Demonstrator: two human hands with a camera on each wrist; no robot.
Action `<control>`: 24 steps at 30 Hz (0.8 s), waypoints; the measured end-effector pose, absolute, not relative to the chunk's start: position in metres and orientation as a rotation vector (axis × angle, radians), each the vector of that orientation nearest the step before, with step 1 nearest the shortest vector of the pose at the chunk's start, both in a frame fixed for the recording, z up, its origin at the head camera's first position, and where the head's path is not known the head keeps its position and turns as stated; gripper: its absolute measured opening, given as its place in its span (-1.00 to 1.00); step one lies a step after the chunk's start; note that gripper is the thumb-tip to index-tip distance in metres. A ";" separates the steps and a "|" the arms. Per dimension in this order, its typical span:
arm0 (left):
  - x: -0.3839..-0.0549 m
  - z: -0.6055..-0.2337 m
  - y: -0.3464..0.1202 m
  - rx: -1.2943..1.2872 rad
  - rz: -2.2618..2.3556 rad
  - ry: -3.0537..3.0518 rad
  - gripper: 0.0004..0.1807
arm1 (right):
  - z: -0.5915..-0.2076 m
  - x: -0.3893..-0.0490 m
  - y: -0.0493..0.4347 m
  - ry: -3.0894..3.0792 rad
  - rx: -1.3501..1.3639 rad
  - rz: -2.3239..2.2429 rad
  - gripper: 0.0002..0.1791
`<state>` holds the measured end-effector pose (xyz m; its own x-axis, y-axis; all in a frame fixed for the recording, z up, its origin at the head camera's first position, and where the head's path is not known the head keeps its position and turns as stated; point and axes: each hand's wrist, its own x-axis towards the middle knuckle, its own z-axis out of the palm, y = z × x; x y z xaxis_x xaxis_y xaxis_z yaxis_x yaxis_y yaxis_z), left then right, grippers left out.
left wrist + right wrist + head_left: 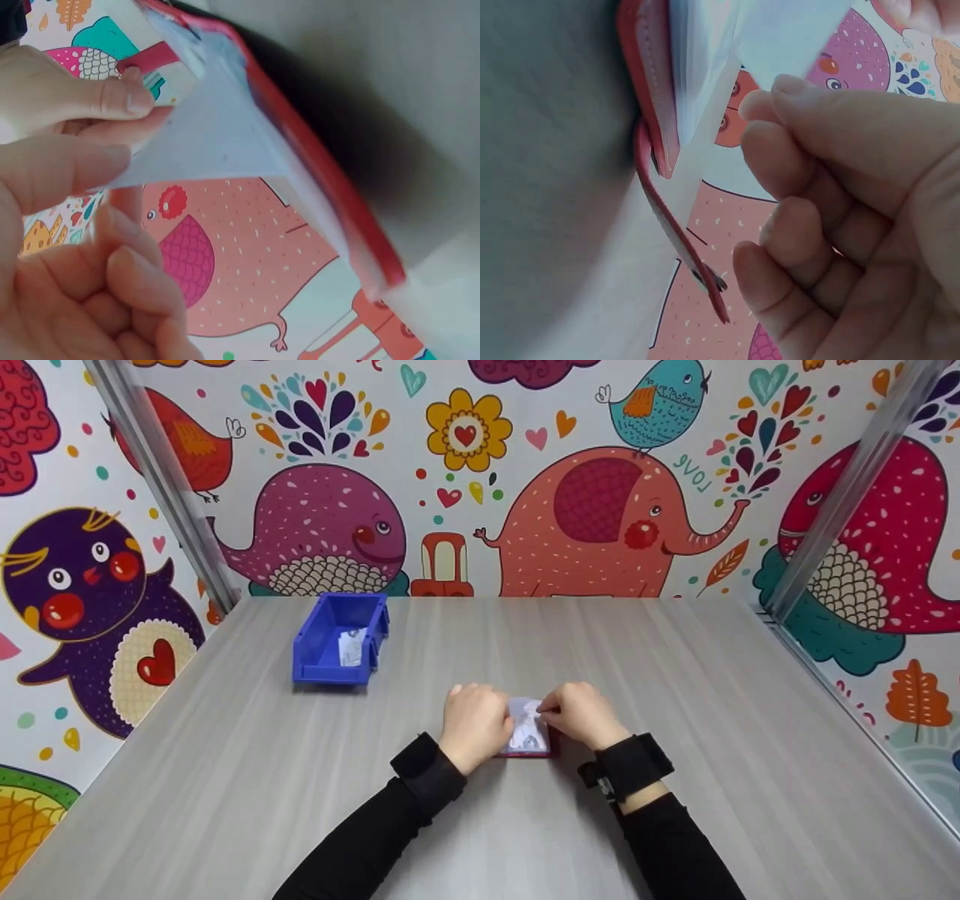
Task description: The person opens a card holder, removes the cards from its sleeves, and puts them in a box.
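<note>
A small red card holder (553, 744) with clear plastic sleeves lies open on the table between the hands. A white printed card or slip (529, 731) shows at its top sleeve. The left hand (476, 724) is at the holder's left side, thumb and finger pinching a corner of a translucent sleeve (210, 139), which is pulled up from the red cover (322, 165). From the right, the right hand (581, 714) pinches another part of the raised sleeve (791, 37) between thumb and forefinger. A red snap strap (676, 232) hangs from the holder's edge in the right wrist view.
A blue plastic bin (330, 671) stands at the back left of the table (675, 660), with white printed cards or papers (351, 648) inside. Metal posts (161, 480) and cartoon-printed walls border the table at the back and sides.
</note>
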<state>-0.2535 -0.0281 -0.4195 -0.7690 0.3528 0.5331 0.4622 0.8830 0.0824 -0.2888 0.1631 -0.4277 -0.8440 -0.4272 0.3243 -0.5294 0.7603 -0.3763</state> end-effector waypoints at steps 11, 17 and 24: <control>-0.255 -0.418 -0.049 -0.478 -0.403 -2.552 -0.57 | -0.427 -0.288 0.163 -2.755 0.723 0.652 -0.96; -0.258 -0.420 -0.060 -0.406 -0.449 -2.641 -0.57 | -0.428 -0.288 0.163 -2.771 0.714 0.628 -0.99; -0.260 -0.422 -0.068 -0.334 -0.493 -2.788 -0.58 | -0.428 -0.288 0.163 -2.816 0.721 0.579 -0.94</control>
<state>-0.2599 -0.0678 -0.4216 -0.9312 0.1751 0.3197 0.2740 0.9146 0.2974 -0.2878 0.1633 -0.4278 -0.8668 -0.4242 0.2621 -0.4931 0.8070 -0.3250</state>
